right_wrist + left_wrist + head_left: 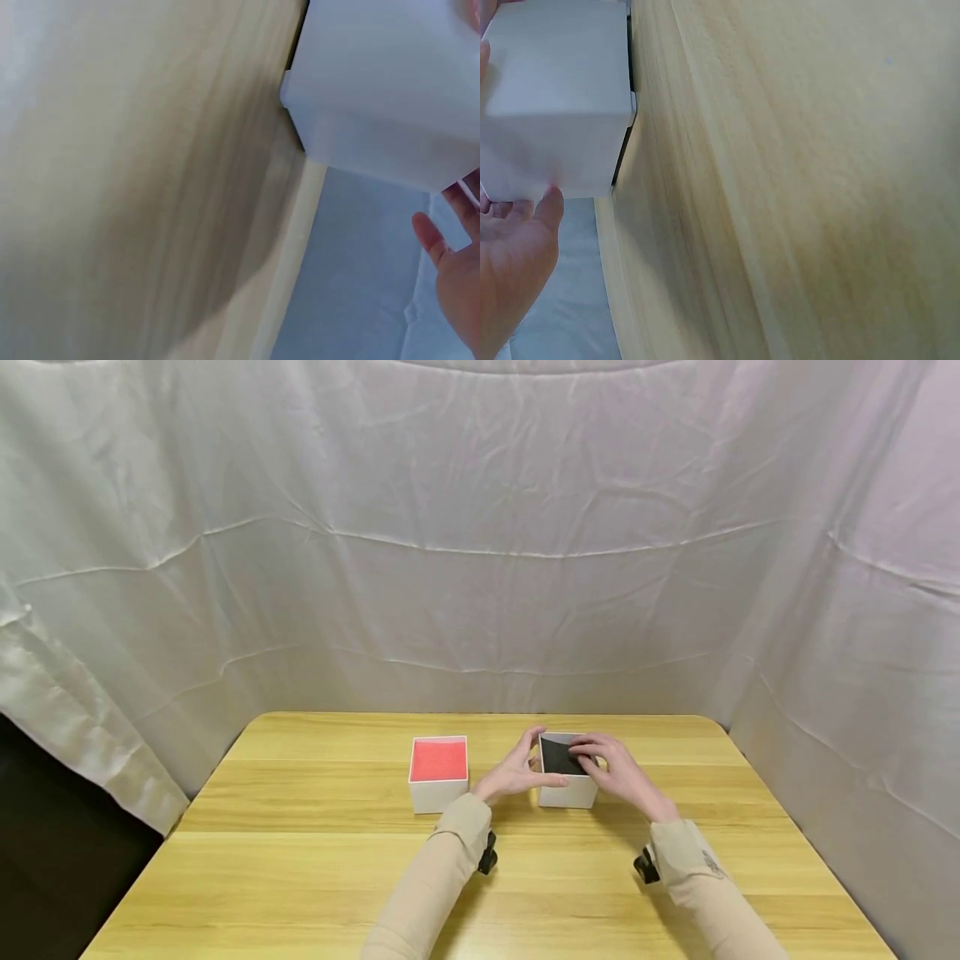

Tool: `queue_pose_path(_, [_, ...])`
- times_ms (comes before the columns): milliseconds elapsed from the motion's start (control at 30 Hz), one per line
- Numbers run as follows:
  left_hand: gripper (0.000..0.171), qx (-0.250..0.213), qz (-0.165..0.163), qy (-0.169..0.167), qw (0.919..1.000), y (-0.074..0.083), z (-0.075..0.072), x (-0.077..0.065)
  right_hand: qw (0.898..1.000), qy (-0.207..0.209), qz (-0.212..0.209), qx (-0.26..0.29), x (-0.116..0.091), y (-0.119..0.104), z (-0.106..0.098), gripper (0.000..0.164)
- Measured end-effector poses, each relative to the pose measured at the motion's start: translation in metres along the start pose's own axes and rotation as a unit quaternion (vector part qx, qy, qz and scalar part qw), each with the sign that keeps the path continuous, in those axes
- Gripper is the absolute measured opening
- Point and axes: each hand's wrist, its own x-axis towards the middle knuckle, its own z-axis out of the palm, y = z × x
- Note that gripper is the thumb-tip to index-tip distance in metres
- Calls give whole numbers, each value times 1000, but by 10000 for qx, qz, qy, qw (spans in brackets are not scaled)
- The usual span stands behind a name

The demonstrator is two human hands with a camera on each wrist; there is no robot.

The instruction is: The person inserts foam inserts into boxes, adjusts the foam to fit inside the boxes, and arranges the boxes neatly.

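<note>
A white box with a black lining (557,755) stands right of the middle of the table. My left hand (517,770) grips its left side, thumb along the front rim and a finger at the back corner. In the left wrist view a fingertip (551,206) touches the white side of this box (559,60). Over the right rim comes my right hand (617,770), its bent fingertips at the black lining. Whether they pinch it is hidden. In the right wrist view one finger (429,236) hangs outside the box (382,82), apart from it.
A second white box (438,795), with a red lining (439,761), stands to the left of my left hand. Both boxes rest on the wooden table (315,868). Behind and beside the table hangs a pale curtain (480,610).
</note>
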Motion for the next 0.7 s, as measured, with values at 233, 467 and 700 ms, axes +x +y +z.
queue_pose_path(233, [104,755,133,92,9970,6,-4,-5,9991,299,-125,288,-4,5,3,19])
queue_pose_path(467, [102,1135,234,77,9932,14,-14,-15,9981,415,-46,463,-10,8,2,22])
queue_pose_path(700, [93,1438,408,482,9876,25,-33,-35,9974,464,261,486,-16,9,-3,25])
